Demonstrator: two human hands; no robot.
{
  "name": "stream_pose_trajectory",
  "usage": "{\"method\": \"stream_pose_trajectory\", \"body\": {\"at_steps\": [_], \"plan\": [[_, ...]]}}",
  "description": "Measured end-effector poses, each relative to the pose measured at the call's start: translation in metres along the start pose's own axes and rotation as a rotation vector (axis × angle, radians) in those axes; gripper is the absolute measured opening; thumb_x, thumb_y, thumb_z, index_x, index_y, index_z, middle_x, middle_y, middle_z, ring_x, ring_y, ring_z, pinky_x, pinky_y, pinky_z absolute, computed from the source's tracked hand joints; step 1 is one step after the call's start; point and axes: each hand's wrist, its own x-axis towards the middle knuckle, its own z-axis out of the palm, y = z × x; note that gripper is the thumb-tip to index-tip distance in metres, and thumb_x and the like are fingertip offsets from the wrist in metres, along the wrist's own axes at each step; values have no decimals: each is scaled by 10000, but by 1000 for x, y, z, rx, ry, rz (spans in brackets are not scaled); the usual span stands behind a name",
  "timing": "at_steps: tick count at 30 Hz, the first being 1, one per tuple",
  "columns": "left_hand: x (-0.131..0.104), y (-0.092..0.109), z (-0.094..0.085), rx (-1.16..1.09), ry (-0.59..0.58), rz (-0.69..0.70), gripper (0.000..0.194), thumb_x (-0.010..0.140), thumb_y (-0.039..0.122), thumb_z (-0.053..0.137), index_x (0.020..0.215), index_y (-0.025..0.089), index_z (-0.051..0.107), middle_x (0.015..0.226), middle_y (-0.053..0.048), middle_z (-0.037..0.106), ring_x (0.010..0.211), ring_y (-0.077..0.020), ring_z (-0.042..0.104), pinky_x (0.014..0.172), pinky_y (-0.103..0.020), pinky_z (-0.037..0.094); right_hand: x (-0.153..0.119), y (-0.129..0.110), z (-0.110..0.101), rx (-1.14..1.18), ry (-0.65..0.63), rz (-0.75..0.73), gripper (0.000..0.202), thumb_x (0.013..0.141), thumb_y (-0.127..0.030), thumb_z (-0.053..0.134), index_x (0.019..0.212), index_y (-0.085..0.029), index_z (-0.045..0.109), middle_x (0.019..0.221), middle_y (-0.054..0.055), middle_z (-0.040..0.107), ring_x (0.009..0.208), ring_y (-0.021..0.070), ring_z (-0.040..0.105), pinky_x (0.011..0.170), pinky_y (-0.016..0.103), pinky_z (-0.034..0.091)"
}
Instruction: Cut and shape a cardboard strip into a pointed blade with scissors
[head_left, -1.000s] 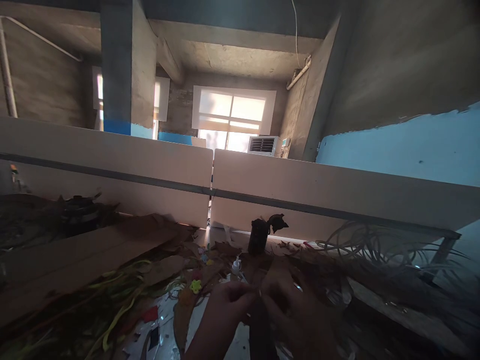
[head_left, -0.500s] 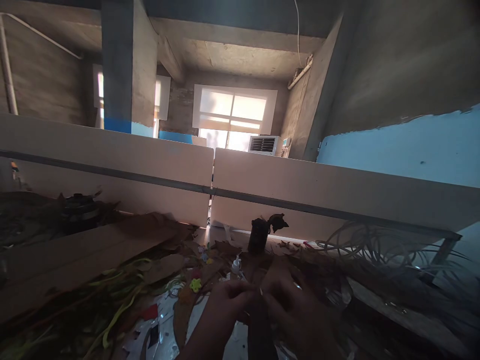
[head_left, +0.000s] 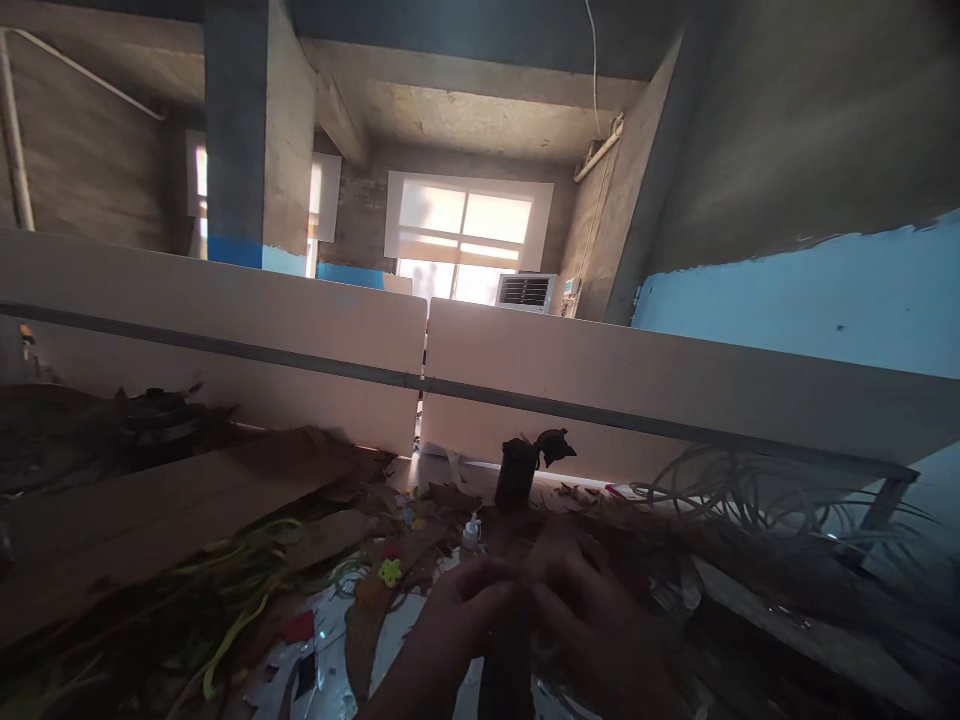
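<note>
Low in the middle of the head view, my left hand (head_left: 459, 608) and my right hand (head_left: 589, 610) are close together, fingertips almost meeting. Both are closed in a pinch at the upper end of a dark, flat strip (head_left: 508, 665) that hangs down between my wrists. Its material is too dark to tell. Just beyond my left hand stands a small white squeeze bottle (head_left: 472, 532) with a nozzle. A yellow-green flower-shaped piece (head_left: 390, 572) lies to its left. Farther back is a dark upright container (head_left: 517, 472) with a dark ragged piece at its top.
Yellow-green strips (head_left: 244, 610) and brown sheets (head_left: 225, 490) cover the left side. A red scrap (head_left: 298, 627) lies near the white surface (head_left: 330, 620). Looped pale strands (head_left: 720, 490) lie at right. White panels (head_left: 525, 345) with a grey rail (head_left: 570, 405) stand behind the clutter.
Both hands have shifted very slightly and stay pinched together. The lower part of the dark strip has swung a little to the left. The surrounding things lie as before.
</note>
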Motion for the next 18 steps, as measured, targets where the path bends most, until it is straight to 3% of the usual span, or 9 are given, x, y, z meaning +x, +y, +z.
{"method": "stream_pose_trajectory", "body": {"at_steps": [5, 9, 18], "plan": [[2, -4, 1, -42, 18, 60, 128, 716, 256, 651, 779, 162, 711, 722, -32, 700, 706, -196, 637, 644, -270, 472, -1, 1, -1, 130, -64, 14, 230, 730, -420, 629, 598, -236, 594, 793, 32, 667, 754, 231, 626, 619, 286, 469], [5, -6, 1, -65, 35, 12, 106, 697, 233, 637, 722, 157, 705, 637, -29, 680, 622, -184, 613, 587, -265, 455, -3, 0, -5, 260, -165, 57, 205, 744, -427, 632, 654, -244, 624, 657, 18, 631, 640, 219, 603, 554, 295, 453], [-3, 13, 11, -245, 74, -41, 115, 549, 254, 693, 591, 147, 692, 556, -4, 623, 561, -141, 548, 544, -232, 424, 1, 7, -11, 385, -190, 154, 204, 779, -408, 653, 658, -249, 612, 609, 16, 630, 589, 219, 614, 523, 304, 433]]}}
